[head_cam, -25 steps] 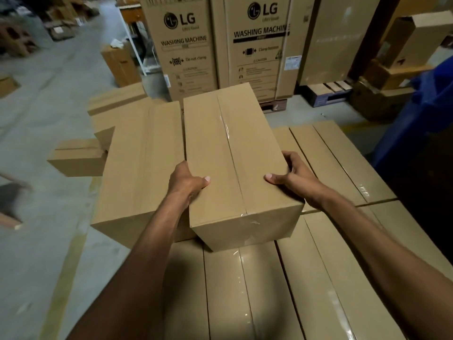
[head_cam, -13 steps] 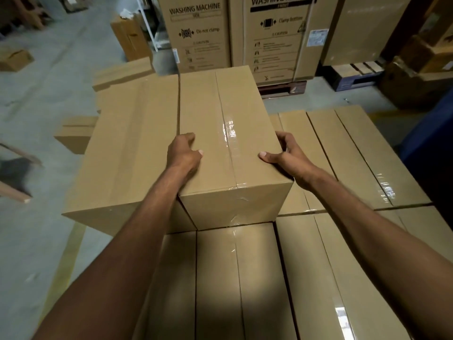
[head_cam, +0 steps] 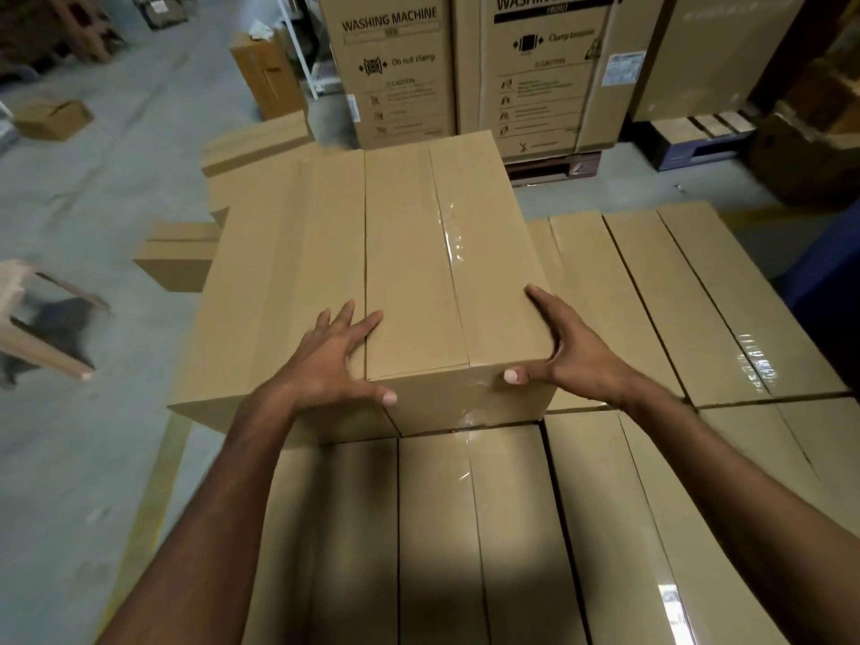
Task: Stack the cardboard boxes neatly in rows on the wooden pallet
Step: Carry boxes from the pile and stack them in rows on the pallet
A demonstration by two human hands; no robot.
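A taped cardboard box (head_cam: 419, 272) sits on the lower layer of boxes (head_cam: 465, 528), flush against a neighbouring upper box (head_cam: 279, 295) on its left. My left hand (head_cam: 330, 360) lies flat over the seam between the two upper boxes, fingers spread, thumb on the front face. My right hand (head_cam: 572, 351) cups the box's near right corner, fingers along its side and thumb on the front. More lower-layer boxes (head_cam: 675, 295) show to the right. The pallet is hidden.
Tall washing machine cartons (head_cam: 395, 72) stand just behind the stack. Loose boxes lie on the floor at left (head_cam: 177, 263) and far left (head_cam: 51, 116). A wooden stool (head_cam: 42, 318) stands at left. A yellow floor line (head_cam: 153, 495) runs beside the stack. Something blue (head_cam: 828, 263) is at right.
The box has come down and been slid against the left upper box. My left hand left its side and now lies spread on top; my right hand shifted to the near corner.
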